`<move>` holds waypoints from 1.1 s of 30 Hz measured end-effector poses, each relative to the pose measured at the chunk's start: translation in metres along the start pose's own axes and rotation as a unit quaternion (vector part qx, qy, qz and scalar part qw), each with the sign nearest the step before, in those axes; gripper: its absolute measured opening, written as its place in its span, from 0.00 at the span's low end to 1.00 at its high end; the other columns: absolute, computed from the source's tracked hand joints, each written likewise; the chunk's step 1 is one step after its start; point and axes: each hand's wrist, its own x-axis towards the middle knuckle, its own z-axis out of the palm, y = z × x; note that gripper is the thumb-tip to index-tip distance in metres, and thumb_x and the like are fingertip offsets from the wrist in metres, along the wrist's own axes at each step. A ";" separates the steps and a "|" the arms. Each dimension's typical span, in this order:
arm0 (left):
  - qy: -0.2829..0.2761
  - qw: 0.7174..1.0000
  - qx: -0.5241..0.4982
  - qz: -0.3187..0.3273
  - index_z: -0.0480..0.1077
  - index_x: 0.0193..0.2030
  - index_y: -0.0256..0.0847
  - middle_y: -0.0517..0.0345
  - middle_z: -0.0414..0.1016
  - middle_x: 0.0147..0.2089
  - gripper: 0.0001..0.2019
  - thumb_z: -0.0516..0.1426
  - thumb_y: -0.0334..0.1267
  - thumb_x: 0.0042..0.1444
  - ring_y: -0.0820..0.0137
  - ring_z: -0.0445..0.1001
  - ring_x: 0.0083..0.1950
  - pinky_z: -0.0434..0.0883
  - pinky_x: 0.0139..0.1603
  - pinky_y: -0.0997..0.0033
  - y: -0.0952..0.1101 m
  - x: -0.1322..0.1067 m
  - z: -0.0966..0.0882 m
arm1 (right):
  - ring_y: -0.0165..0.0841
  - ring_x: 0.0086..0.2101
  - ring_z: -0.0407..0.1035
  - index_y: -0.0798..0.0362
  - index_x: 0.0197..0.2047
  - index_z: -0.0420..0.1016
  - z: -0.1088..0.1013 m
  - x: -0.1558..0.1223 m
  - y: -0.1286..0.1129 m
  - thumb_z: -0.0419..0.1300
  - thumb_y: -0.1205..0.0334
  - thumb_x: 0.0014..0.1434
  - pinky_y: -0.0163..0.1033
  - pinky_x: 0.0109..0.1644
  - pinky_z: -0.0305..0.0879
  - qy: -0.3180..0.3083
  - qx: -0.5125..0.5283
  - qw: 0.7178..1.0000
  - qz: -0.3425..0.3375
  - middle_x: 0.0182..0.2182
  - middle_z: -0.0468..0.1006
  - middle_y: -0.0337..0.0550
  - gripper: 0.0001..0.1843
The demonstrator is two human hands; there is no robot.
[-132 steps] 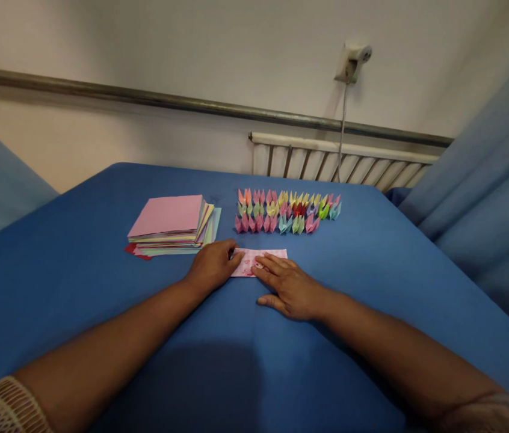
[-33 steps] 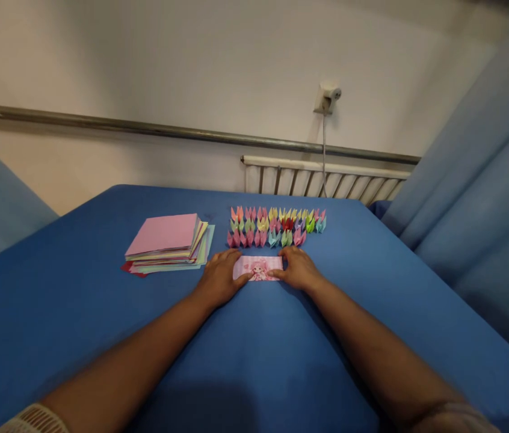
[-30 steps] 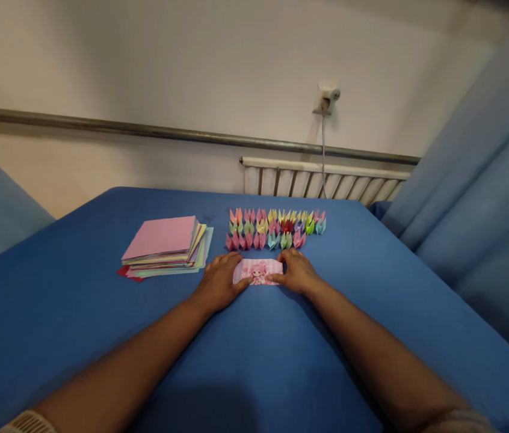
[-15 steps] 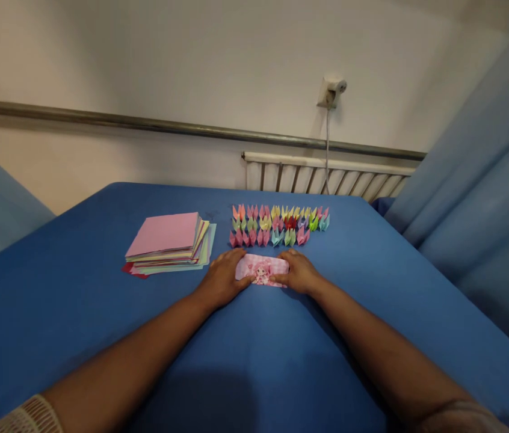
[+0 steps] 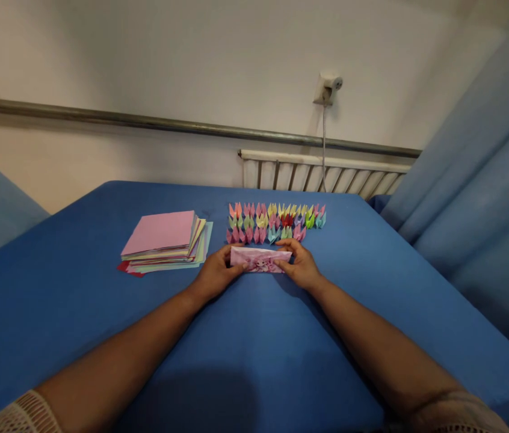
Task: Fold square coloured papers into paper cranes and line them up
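Observation:
Between my two hands is a small pink packet, soft and creased, with a cartoon figure printed on its face; I cannot tell what it contains. My left hand is closed on its left end, thumb on the near face and fingers behind. At the other end my right hand grips it the same way. The packet is tipped so that its printed face looks foreshortened. Just beyond it stand several folded paper cranes in three rows, in pink, yellow, green, red and blue.
Left of my hands lies a stack of coloured paper, pink on top, with a red sheet sticking out below. Everything rests on a blue-covered table. Behind are a metal rail, a radiator and a plugged-in cord; blue curtains hang right.
Both hands have tilted the packet, so its face now looks narrower and more wrinkled. My hands have shifted slightly away from me. The cranes and paper stack stay in place.

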 end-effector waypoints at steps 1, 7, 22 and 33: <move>-0.010 0.999 -0.046 -0.013 0.70 0.52 0.35 0.51 0.79 0.44 0.29 0.63 0.50 0.46 0.62 0.76 0.43 0.72 0.47 0.62 0.001 0.000 0.001 | 0.33 0.34 0.70 0.51 0.45 0.66 0.001 0.002 0.000 0.64 0.56 0.47 0.38 0.41 0.66 0.013 0.031 0.999 0.009 0.35 0.74 0.40 0.22; 0.039 0.987 -0.145 -0.053 0.75 0.45 0.34 0.50 0.80 0.42 0.26 0.66 0.51 0.43 0.62 0.76 0.40 0.72 0.43 0.64 0.001 0.001 -0.002 | 0.26 0.21 0.59 0.52 0.25 0.66 0.004 0.007 0.008 0.63 0.45 0.48 0.33 0.27 0.58 0.018 0.112 0.991 0.076 0.19 0.66 0.32 0.19; 0.007 0.978 -0.193 -0.078 0.74 0.38 0.36 0.56 0.78 0.35 0.17 0.65 0.45 0.44 0.71 0.74 0.32 0.71 0.34 0.71 0.007 -0.005 0.003 | 0.28 0.24 0.63 0.53 0.31 0.78 0.005 -0.003 0.005 0.65 0.50 0.48 0.35 0.31 0.61 -0.059 0.092 0.993 0.054 0.22 0.73 0.36 0.14; -0.063 0.996 -0.058 -0.017 0.73 0.34 0.35 0.61 0.75 0.29 0.15 0.63 0.47 0.47 0.72 0.70 0.29 0.66 0.31 0.74 -0.005 -0.006 0.009 | 0.29 0.24 0.66 0.54 0.27 0.75 0.021 -0.011 -0.002 0.67 0.47 0.45 0.36 0.31 0.64 -0.048 0.124 0.988 0.075 0.22 0.74 0.38 0.17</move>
